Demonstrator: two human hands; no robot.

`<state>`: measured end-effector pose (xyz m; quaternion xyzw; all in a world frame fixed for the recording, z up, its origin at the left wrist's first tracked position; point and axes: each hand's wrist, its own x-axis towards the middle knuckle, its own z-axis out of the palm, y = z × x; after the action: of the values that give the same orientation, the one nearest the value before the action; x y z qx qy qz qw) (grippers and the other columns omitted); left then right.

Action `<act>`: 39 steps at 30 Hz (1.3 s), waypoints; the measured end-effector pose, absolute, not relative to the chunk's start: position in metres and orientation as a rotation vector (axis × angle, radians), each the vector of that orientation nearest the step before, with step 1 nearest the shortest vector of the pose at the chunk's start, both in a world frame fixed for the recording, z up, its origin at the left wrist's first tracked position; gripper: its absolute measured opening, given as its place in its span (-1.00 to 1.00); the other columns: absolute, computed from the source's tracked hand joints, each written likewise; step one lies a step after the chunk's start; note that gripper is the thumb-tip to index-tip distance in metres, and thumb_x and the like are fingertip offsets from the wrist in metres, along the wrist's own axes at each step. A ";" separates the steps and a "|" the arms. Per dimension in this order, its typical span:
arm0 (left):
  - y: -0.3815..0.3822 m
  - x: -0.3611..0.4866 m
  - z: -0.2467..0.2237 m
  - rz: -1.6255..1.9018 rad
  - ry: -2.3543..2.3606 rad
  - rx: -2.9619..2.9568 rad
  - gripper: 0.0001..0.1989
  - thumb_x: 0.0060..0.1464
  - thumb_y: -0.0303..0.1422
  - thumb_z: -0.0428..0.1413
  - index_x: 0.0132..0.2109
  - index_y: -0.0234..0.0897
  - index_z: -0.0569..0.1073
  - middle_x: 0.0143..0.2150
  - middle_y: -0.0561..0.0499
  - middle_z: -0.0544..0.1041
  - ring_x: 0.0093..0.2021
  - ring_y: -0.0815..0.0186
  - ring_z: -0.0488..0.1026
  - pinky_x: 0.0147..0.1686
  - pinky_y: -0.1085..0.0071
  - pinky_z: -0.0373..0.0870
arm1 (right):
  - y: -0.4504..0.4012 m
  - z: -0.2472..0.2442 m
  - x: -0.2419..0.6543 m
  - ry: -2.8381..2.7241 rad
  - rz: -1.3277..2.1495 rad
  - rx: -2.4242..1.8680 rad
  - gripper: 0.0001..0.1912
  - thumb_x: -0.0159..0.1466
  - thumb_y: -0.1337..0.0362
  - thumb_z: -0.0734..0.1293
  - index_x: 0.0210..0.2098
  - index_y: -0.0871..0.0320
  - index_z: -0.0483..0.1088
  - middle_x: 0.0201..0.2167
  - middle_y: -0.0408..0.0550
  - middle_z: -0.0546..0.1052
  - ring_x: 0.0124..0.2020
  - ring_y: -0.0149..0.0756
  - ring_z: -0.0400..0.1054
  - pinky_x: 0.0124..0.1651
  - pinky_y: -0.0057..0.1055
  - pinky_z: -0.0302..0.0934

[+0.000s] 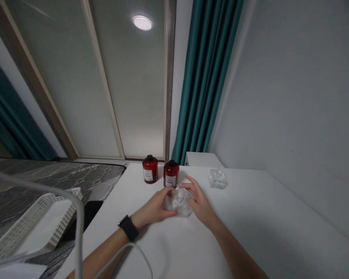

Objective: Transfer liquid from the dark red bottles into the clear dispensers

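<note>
A crumpled clear plastic packet (178, 202) lies on the white table (250, 221), just in front of the bottles. My left hand (154, 206) grips its left side, with a black watch (128, 228) on the wrist. My right hand (199, 200) presses on its right side with fingers spread. Its contents are hard to make out through the glossy plastic. A second clear plastic packet (217, 179) sits farther right, out of reach of my fingers. Two dark red pump bottles (150, 169) (171, 174) with white labels stand upright behind my hands.
A white perforated tray (37, 228) sits at the table's left edge, beyond which lies a grey patterned mattress (46, 182). A white cable (79, 221) loops across the lower left of the view. A white wall (293, 97) borders the right side, and a white box (202, 159) stands behind the table.
</note>
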<state>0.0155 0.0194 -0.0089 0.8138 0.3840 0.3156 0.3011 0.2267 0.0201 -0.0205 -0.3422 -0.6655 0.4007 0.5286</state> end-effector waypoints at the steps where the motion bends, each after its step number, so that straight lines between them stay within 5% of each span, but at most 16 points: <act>1: 0.019 0.016 -0.009 0.841 1.014 2.161 -0.34 -0.07 -0.37 0.36 0.18 -0.23 0.33 0.10 -0.17 0.49 0.05 0.04 0.45 0.08 0.07 0.40 | 0.020 -0.021 0.227 -1.591 0.970 -0.810 -0.17 0.00 0.52 0.16 0.27 0.00 0.13 -0.07 -0.05 0.51 0.15 -0.18 0.36 0.28 -0.02 0.16; 9: 0.022 0.014 -0.015 0.840 1.028 2.182 -0.31 -0.09 -0.37 0.37 0.19 -0.21 0.32 0.10 -0.14 0.49 0.05 0.04 0.45 0.08 0.08 0.39 | 0.020 -0.019 0.225 -1.569 1.027 -0.813 -0.19 0.00 0.50 0.17 0.26 0.01 0.15 -0.09 -0.07 0.47 0.12 -0.23 0.37 0.26 -0.11 0.18; 14: 0.023 0.013 -0.016 0.826 1.028 2.174 -0.31 -0.07 -0.36 0.37 0.20 -0.20 0.30 0.10 -0.14 0.48 0.06 0.03 0.44 0.08 0.06 0.38 | 0.018 -0.019 0.224 -1.569 1.026 -0.807 -0.18 -0.02 0.51 0.16 0.25 0.03 0.18 -0.11 -0.05 0.46 0.04 -0.22 0.41 -0.01 -0.31 0.36; 19: 0.023 0.013 -0.016 0.806 1.025 2.162 -0.30 -0.07 -0.36 0.37 0.20 -0.20 0.29 0.11 -0.14 0.47 0.07 0.02 0.43 0.09 0.05 0.36 | 0.017 -0.018 0.223 -1.578 1.047 -0.836 -0.16 -0.04 0.52 0.16 0.25 0.01 0.20 -0.15 -0.09 0.43 -0.01 -0.25 0.39 -0.16 -0.44 0.33; 33: 0.023 0.014 -0.015 0.790 1.045 2.135 -0.30 -0.07 -0.33 0.36 0.20 -0.20 0.30 0.13 -0.15 0.46 0.09 -0.01 0.41 0.12 0.07 0.33 | 0.016 -0.017 0.222 -1.516 1.123 -0.847 -0.22 -0.01 0.49 0.21 0.23 0.02 0.22 -0.15 -0.09 0.37 -0.04 -0.24 0.33 -0.12 -0.42 0.30; 39: 0.022 0.013 -0.014 0.784 1.050 2.143 -0.31 -0.06 -0.30 0.36 0.20 -0.21 0.31 0.13 -0.16 0.47 0.09 -0.02 0.41 0.10 0.05 0.34 | 0.015 -0.015 0.223 -1.497 1.139 -0.807 -0.22 0.05 0.44 0.23 0.27 0.00 0.13 -0.17 -0.11 0.38 0.07 -0.23 0.32 0.19 -0.22 0.17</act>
<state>0.0135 0.0223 -0.0139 0.8112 0.3973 0.2968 0.3098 0.2233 0.0153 -0.0148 -0.3365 -0.6246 0.4752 0.5203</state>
